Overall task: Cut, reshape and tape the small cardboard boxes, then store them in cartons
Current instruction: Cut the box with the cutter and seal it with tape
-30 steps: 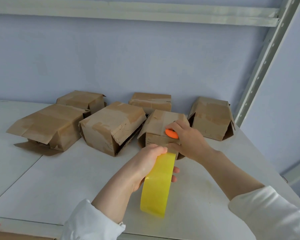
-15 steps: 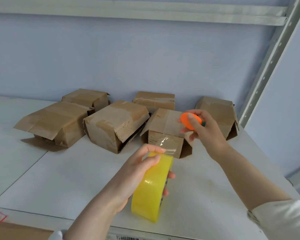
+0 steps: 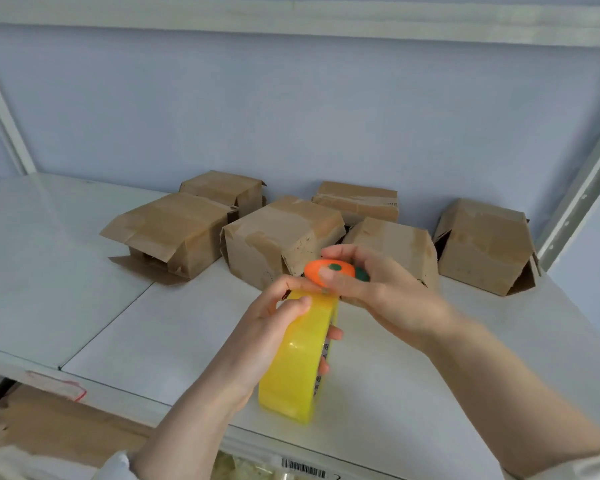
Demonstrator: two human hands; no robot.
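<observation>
My left hand point(image 3: 271, 337) grips a large yellow tape roll point(image 3: 300, 358), held upright above the white shelf point(image 3: 146, 327). My right hand point(image 3: 378, 292) holds a small orange cutter point(image 3: 329, 270) with green dots, right at the top of the roll. Just behind my hands sits the small cardboard box point(image 3: 395, 247) I have been taping. Several other worn cardboard boxes stand along the back: one with open flaps point(image 3: 174, 233) at the left, one in the middle point(image 3: 278, 237), one at the far right point(image 3: 482, 244), and two against the wall.
A metal upright point(image 3: 582, 188) rises at the right of the shelf and another at the left. A blue wall closes the back. Below the shelf's front edge lies brown cardboard point(image 3: 49, 420). A barcode label point(image 3: 303, 468) is on the front edge.
My right hand lifted the cutter off the box, swung right, then came back left and down onto the top of the tape roll. The roll has pulled away from the box.
</observation>
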